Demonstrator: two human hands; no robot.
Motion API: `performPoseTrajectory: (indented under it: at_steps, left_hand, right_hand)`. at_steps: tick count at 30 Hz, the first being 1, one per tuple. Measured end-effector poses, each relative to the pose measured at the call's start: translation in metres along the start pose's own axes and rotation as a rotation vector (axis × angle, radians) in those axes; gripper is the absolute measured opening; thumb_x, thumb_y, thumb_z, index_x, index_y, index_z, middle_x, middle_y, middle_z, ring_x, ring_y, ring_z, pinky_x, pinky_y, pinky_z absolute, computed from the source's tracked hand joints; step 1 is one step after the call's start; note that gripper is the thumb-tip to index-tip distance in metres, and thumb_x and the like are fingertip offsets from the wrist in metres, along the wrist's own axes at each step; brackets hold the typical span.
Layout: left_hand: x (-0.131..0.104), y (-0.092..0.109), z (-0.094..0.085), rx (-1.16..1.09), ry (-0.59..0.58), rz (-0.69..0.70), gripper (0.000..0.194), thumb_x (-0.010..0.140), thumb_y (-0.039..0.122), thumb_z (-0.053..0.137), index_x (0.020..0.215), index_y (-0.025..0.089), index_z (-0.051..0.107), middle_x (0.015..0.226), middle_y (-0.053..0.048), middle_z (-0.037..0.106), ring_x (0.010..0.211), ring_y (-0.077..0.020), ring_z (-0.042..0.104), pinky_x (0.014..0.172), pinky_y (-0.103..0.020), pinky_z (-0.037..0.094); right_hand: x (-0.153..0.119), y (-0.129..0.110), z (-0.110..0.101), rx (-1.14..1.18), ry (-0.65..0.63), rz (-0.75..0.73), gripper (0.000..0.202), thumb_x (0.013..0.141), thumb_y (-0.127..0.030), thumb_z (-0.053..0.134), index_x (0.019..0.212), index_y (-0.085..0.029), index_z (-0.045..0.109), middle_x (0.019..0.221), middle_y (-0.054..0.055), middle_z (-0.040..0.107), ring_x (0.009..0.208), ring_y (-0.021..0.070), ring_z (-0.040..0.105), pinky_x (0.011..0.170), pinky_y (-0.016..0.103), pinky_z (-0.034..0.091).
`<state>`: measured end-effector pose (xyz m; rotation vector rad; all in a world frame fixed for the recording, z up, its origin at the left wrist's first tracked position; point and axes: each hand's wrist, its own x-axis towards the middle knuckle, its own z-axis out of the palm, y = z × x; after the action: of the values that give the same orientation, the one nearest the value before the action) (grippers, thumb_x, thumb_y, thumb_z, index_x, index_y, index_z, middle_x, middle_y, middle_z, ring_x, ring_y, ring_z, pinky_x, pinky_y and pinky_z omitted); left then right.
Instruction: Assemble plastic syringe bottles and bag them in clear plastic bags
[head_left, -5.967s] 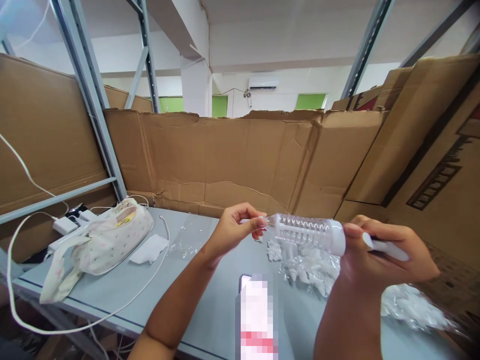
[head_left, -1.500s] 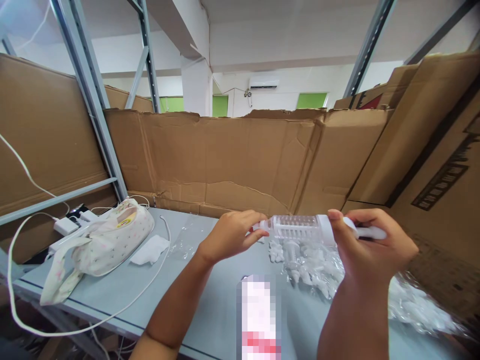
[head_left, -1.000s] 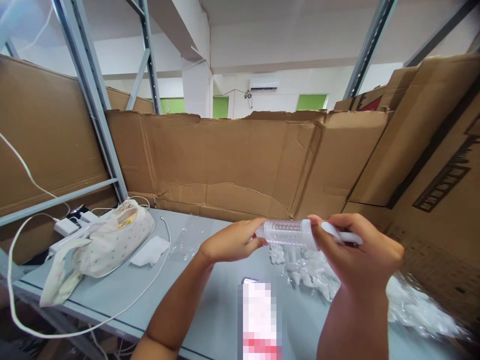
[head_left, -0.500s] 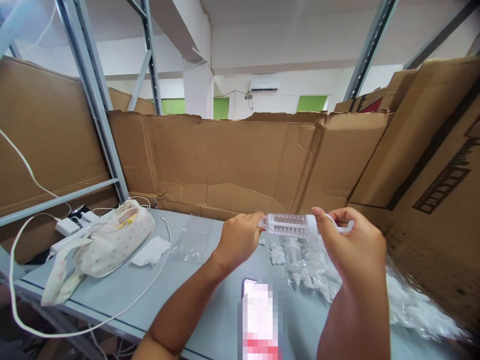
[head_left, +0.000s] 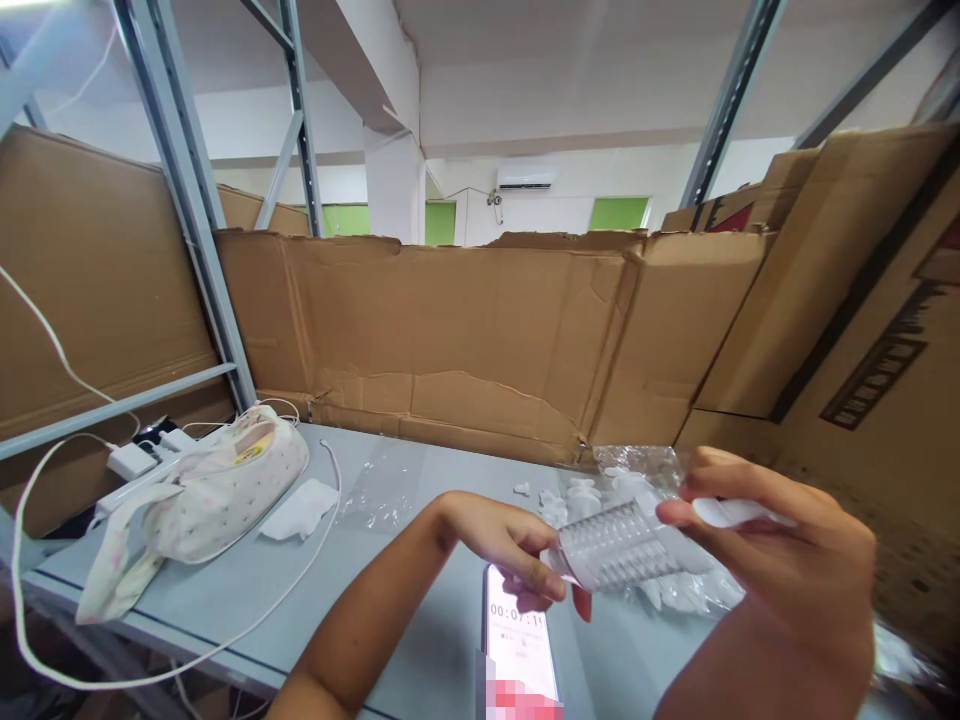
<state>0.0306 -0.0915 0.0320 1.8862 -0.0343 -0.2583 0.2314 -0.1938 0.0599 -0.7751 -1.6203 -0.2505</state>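
Note:
A large clear plastic syringe with a ridged-looking barrel and a white plunger lies tilted between my two hands, above the table. The fingers of my left hand are closed around its narrow nozzle end, which they partly cover. At the other end, my right hand pinches the white plunger handle between thumb and fingers. Behind and below the syringe lie small white plastic pieces and clear bags of white parts, partly hidden by it.
On the grey table, a phone shows a running timer below my left hand. A patterned fabric pouch, a power strip, a white cable, a tissue and a clear bag are at left. Cardboard walls enclose the back and right.
Both hands have lowered the syringe toward the table and shifted it right. It has turned from nearly level to a tilt, and the left hand has rolled over at the nozzle.

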Motion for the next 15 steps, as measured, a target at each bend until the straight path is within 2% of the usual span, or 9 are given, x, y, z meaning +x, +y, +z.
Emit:
performPoseTrajectory:
  at_steps: [2, 4, 5, 8, 11, 13, 15]
  left_hand:
    - [0.007, -0.006, 0.000, -0.037, 0.070, 0.041, 0.053, 0.069, 0.074, 0.059, 0.070, 0.021, 0.050, 0.050, 0.005, 0.043, 0.044, -0.0099, 0.039, 0.044, -0.026, 0.035]
    - [0.010, -0.008, 0.002, 0.016, 0.264, 0.057, 0.048, 0.076, 0.066, 0.058, 0.067, 0.021, 0.044, 0.052, 0.005, 0.041, 0.047, -0.0094, 0.038, 0.046, -0.024, 0.035]
    - [0.010, -0.007, 0.003, 0.090, 0.378, 0.044, 0.040, 0.080, 0.058, 0.058, 0.070, 0.021, 0.045, 0.057, 0.004, 0.045, 0.051, -0.0099, 0.042, 0.050, -0.024, 0.038]
    - [0.008, 0.001, 0.010, 0.477, 0.700, -0.144, 0.017, 0.087, 0.038, 0.051, 0.090, 0.022, 0.052, 0.083, -0.001, 0.063, 0.075, -0.0164, 0.058, 0.068, -0.028, 0.045]
    - [0.006, 0.009, 0.015, 0.835, 0.964, -0.385, 0.019, 0.091, 0.035, 0.042, 0.098, 0.020, 0.051, 0.090, -0.007, 0.068, 0.082, -0.0251, 0.064, 0.070, -0.034, 0.046]
    - [0.005, 0.011, 0.014, 0.929, 1.059, -0.446, 0.019, 0.092, 0.034, 0.040, 0.098, 0.018, 0.049, 0.088, -0.009, 0.068, 0.081, -0.0272, 0.064, 0.068, -0.035, 0.046]
    - [0.003, 0.010, 0.009, 0.895, 1.075, -0.425, 0.017, 0.091, 0.032, 0.041, 0.097, 0.018, 0.049, 0.089, -0.008, 0.067, 0.082, -0.0256, 0.064, 0.067, -0.033, 0.046]
  right_hand:
    - [-0.001, 0.000, -0.003, -0.082, 0.039, 0.024, 0.023, 0.069, -0.033, 0.078, 0.063, -0.023, 0.058, 0.054, -0.006, 0.049, 0.044, 0.0088, 0.040, 0.041, 0.024, 0.029]
    - [0.000, 0.003, -0.004, -0.190, 0.073, 0.106, 0.026, 0.070, -0.040, 0.076, 0.063, -0.022, 0.058, 0.054, -0.005, 0.052, 0.044, 0.0092, 0.042, 0.041, 0.023, 0.032]
    - [0.001, 0.006, -0.004, -0.229, 0.078, 0.156, 0.029, 0.070, -0.044, 0.075, 0.063, -0.022, 0.057, 0.054, -0.005, 0.053, 0.043, 0.0092, 0.042, 0.040, 0.022, 0.032]
    - [0.006, 0.012, 0.000, -0.271, 0.056, 0.283, 0.039, 0.068, -0.056, 0.071, 0.061, -0.021, 0.054, 0.047, -0.006, 0.048, 0.038, 0.0087, 0.038, 0.035, 0.021, 0.028]
    - [0.009, 0.014, 0.008, -0.301, 0.020, 0.375, 0.044, 0.070, -0.062, 0.065, 0.062, -0.021, 0.050, 0.046, -0.007, 0.044, 0.038, 0.0081, 0.037, 0.035, 0.020, 0.026]
    - [0.011, 0.013, 0.014, -0.334, 0.028, 0.408, 0.045, 0.074, -0.062, 0.062, 0.064, -0.021, 0.049, 0.047, -0.007, 0.045, 0.038, 0.0078, 0.037, 0.036, 0.019, 0.027]
    - [0.011, 0.012, 0.018, -0.367, 0.044, 0.388, 0.044, 0.075, -0.061, 0.061, 0.064, -0.021, 0.049, 0.046, -0.007, 0.045, 0.037, 0.0074, 0.038, 0.036, 0.019, 0.028]
